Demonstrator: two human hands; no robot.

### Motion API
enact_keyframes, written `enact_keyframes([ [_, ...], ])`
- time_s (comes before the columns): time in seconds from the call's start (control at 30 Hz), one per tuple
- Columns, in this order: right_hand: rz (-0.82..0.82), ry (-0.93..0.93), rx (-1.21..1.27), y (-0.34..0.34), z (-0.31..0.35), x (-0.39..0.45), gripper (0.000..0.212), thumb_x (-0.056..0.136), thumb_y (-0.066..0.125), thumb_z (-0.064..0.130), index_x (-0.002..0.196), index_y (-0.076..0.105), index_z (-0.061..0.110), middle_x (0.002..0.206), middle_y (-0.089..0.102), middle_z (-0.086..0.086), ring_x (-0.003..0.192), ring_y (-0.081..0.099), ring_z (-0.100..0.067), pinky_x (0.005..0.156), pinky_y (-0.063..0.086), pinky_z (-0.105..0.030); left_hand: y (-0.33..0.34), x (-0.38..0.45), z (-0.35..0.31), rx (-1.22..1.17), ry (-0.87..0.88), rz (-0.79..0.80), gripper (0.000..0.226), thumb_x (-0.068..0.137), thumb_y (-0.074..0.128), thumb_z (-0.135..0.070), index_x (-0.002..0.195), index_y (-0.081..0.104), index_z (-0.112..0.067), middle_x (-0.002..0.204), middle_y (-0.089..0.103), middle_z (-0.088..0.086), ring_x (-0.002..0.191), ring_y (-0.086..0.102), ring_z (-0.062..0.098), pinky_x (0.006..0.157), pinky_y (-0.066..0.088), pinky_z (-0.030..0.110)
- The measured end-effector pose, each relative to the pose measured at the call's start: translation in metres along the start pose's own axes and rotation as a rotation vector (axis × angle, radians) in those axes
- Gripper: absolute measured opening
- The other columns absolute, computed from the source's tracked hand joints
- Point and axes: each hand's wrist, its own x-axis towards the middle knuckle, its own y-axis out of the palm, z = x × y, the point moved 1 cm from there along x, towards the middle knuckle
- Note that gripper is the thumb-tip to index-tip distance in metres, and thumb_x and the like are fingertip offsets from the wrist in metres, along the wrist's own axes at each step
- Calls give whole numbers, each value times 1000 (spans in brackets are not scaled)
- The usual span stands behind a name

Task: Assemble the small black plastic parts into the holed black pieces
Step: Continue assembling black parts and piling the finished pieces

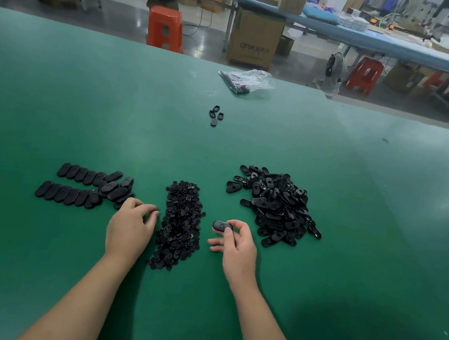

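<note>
Right hand (pixel 237 243) pinches one holed piece (pixel 220 225) above the tabletop (pixel 53 100) toward its near edge; left hand (pixel 129 222) fingers curl beside the small-parts pile (pixel 180 221), holding nothing visible. Best to pick a single small part; align with the hole before pressing.

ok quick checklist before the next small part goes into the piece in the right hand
1. Holed piece held in right hand: ok.
2. Its hole turned up toward the camera: cannot tell.
3. Left hand holding a small part: cannot tell, fingers curled at the pile's edge.
4. Pile of small parts within reach, between the hands: ok.
5. Heap of holed pieces stocked at the right: ok.
6. Rows of laid-out pieces tidy: not ok, jumbled at their right end.
</note>
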Motion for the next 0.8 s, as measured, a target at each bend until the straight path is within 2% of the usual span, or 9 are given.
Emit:
enact_keyframes([
  [0.13,0,-10,-15,0,0,1,13,106,46,15,106,55,24,91,77,4,76,75,-20,77,63,-41,-1,1,0,7,-5,21,11,93,68,-25,99,77,-20,94,56,-8,57,52,6,49,34,23],
  [0.2,-1,-9,-23,0,-1,1,14,107,46,15,105,56,25,91,77,4,77,75,-18,76,63,-40,-3,2,-1,-13,-7,31,7,93,69,-25,94,75,-22,95,58,-10,56,52,4,49,36,23],
  [0.33,10,-2,-20,2,0,1,17,107,43,14,105,55,26,93,76,3,79,75,-18,74,62,-38,-8,5,-2,-144,-40,38,6,95,66,-24,92,71,-26,92,68,-10,74,60,9,60,48,29],
  [0.47,15,-14,-30,3,0,2,18,106,43,12,106,55,25,99,75,1,83,75,-15,69,61,-31,-9,1,-17,-334,-133,72,9,92,70,-26,85,73,-31,70,69,-15,52,56,6,47,45,22],
  [0.53,14,-28,-38,3,-1,4,17,106,43,11,106,54,25,101,74,2,87,75,-13,67,61,-30,-5,-5,-40,-398,-91,155,10,88,74,-25,81,74,-32,70,69,-20,56,59,0,52,43,12],
  [0.6,-1,-40,-39,3,-2,4,17,105,44,10,104,54,24,102,74,2,89,75,-12,66,61,-32,4,-13,-67,-415,-27,221,11,85,77,-22,78,75,-31,72,70,-25,68,64,-5,61,43,7],
  [0.73,-22,-41,-63,1,-5,6,15,104,48,12,102,56,24,96,73,1,82,74,-10,66,62,-34,19,-25,-102,-380,14,269,12,84,75,-19,78,72,-28,71,69,-17,71,62,-6,62,40,5],
  [0.8,-21,-48,-125,-1,-5,7,15,104,49,17,99,57,29,91,71,5,76,71,-5,68,60,-27,23,-28,-109,-328,25,282,10,85,74,-19,80,71,-27,74,68,-16,72,60,-7,63,38,5],
])
